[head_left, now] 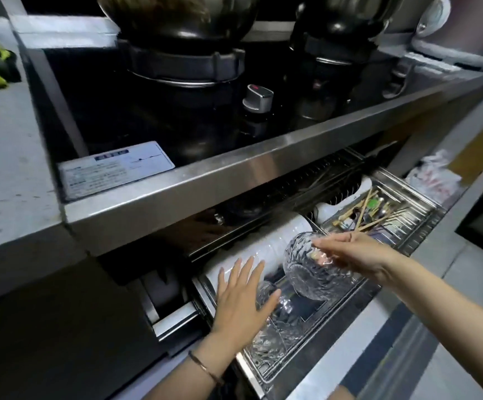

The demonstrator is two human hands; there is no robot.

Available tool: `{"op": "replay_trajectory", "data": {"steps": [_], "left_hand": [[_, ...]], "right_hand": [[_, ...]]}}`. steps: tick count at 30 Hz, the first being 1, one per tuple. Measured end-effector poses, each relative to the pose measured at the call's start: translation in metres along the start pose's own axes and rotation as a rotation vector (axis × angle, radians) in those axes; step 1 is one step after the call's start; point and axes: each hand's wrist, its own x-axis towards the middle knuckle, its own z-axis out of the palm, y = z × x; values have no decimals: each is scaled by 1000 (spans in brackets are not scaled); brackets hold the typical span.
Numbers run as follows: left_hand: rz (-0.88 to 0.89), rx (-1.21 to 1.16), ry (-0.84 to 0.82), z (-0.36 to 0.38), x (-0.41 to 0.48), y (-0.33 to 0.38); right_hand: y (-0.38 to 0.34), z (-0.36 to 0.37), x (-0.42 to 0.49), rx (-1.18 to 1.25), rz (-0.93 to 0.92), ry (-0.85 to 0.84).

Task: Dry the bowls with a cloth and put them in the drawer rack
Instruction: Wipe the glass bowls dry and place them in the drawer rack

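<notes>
Right hand point(358, 255): we see it pinching the rim of a tilted cut-glass bowl point(312, 275) over the drawer rack point(259, 370).
Left hand point(240, 298): fingers straight, flat on racked glass bowls point(272, 339), near left.

- Left pot point(176, 18) and right pot point(350, 13) are cut off by the top edge.
- Label point(116, 168): print too small to read.
- Left hand point(240, 301) hides part of the low bowl point(274, 333).
- Right hand point(358, 255): fingertips point(318, 243) blurred at the held bowl's point(315, 275) rim.
- Rack's point(256, 365) back is hidden under the stove.
</notes>
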Motion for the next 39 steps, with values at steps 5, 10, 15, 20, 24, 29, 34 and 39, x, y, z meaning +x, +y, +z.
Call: {"op": "replay_trajectory", "data": {"steps": [5,10,15,20,24,29,34,39], "left_hand": [[-18,87,45,12,12,-7],[-30,144,32,15,12,-8],[-35,168,16,17,13,-8],[-36,160,16,18,13,-9],[-42,159,10,18,14,-9],[-49,172,11,16,14,-8],[-52,165,10,19,15,-9],[-38,157,-18,18,14,-11]], "right_hand": [[17,5,39,-88,86,-10],[22,13,62,-223,197,-145],[30,29,80,-242,330,-330],[38,45,85,-245,356,-386],[42,52,84,-248,362,-412],[40,50,82,-364,398,-447],[37,48,80,-559,289,-365],[28,36,65,-650,2,-127]]}}
